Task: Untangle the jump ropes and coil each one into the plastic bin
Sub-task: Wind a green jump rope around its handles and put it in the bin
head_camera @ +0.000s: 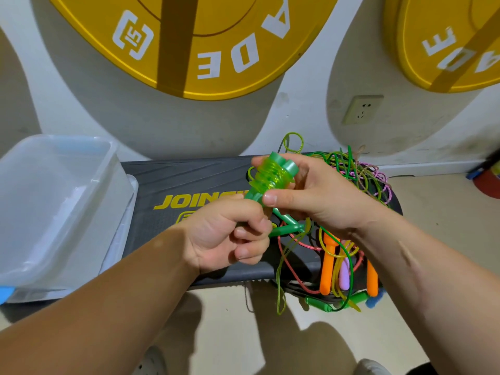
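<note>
firmly, left hand (227, 235) and right hand (320, 197) both tight around green handles (272, 174)

The lower ends of the green handles (273, 175) disappear inside the fist of the left hand (224, 234), and the right hand (311, 193) covers their far side. The cord wound round them is smeared by blur. Both hands hide the rest of the yellow lettering on the bench (189, 174). The right forearm covers part of the rope tangle (351, 171), where no cord can be traced to its handle. The plastic bin (54, 185) runs off the left edge, and the yellow plates (230, 23) run off the top and right.
</note>
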